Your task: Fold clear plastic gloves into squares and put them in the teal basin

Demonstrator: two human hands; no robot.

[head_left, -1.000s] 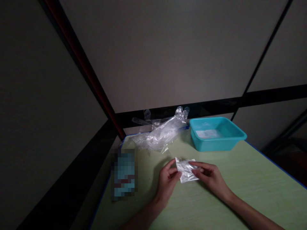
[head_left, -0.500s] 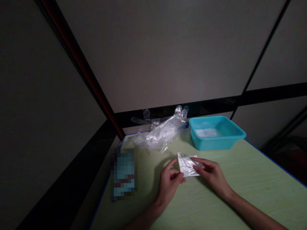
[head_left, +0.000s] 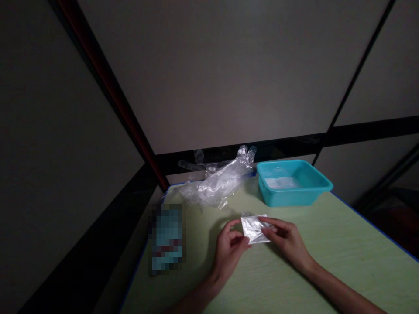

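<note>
A small, flat square of folded clear plastic (head_left: 254,231), shiny and wrinkled, is held between both hands just above the table. Its film looks like that of the gloves behind, though I cannot tell its exact kind. My left hand (head_left: 230,250) pinches the lower left corner, thumb in front and index finger curved by the left edge. From the right, my right hand (head_left: 288,240) grips the square, its thumb and index finger lying over the front face. Farther back lies a loose pile of clear disposable plastic gloves (head_left: 218,185), some fingers sticking up past the table's edge.
A turquoise plastic basin (head_left: 290,197) stands at the back right with a whitish flat thing (head_left: 280,182) inside. On the left is a blurred-out teal item (head_left: 166,237). The pale green table (head_left: 340,253) has a blue edge and meets a panelled wall (head_left: 209,78).
The folded plastic has tipped slightly and sits a little lower, and the small flap at its upper left stands up less. Both hands keep their hold. The view has shifted slightly.
</note>
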